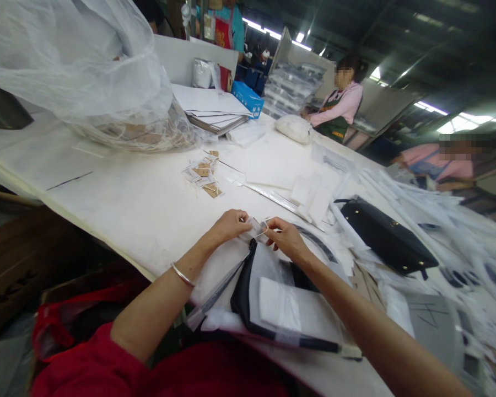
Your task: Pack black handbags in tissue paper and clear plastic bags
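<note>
My left hand pinches a small pale hang tag between thumb and fingertips. Close beside it, my right hand has its fingers closed on the tag's thin white string. Just below both hands is the corner of a black bag at the table edge, with a zipper end pointing up at the tag. White foam wrap covers part of the bag. Whether the string passes through the zipper end, I cannot tell.
Several brown and white tags lie ahead on the white table. A large plastic bag stands at left. To the right sits another black handbag among plastic wrapping. A blue box and two co-workers are farther back.
</note>
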Demonstrator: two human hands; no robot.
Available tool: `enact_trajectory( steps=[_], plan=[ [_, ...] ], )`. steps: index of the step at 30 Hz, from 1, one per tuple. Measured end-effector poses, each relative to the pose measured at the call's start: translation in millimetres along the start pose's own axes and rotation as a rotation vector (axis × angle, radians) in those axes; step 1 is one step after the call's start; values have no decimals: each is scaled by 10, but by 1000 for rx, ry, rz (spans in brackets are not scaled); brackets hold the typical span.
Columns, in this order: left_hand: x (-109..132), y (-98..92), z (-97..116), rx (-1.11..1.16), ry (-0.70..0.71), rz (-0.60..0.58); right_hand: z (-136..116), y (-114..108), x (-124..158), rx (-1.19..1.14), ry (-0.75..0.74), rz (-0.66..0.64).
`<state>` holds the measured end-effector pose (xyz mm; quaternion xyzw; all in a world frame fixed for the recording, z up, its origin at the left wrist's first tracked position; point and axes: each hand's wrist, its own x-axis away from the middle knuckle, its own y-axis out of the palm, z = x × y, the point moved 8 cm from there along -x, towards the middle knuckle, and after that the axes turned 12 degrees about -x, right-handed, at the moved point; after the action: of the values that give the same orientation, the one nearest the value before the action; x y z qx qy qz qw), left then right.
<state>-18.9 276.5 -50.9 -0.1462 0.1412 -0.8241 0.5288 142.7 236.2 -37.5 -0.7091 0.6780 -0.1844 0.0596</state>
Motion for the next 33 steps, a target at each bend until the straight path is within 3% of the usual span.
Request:
enact_trajectory(
  steps=[3,7,10,13,16,20,26,29,33],
  plan=[
    [-19,-164,-14,68,23,57,10,-98,151,140,-5,-33],
    [32,-344,30,197,65,90,-168,-157,590,224,-132,-21],
    [116,-246,157,252,153,-117,-258,-89,988,334,-230,-65],
    [198,-81,195,139,177,-333,-232,-119,1304,428,-304,-44],
    [168,-126,111,-5,113,-255,-161,-377,1539,454,-330,104],
    [204,-267,141,-182,76,-114,-79,-955,1895,412,-320,369],
    [521,-301,424,-186,132,-280,421,-1769,2398,139,-32,686],
    [648,-323,411,-344,103,-346,696,-1917,2525,-44,18,771],
    [758,-374,304,-483,64,-365,951,-1921,2589,-155,17,801]
  ],
)
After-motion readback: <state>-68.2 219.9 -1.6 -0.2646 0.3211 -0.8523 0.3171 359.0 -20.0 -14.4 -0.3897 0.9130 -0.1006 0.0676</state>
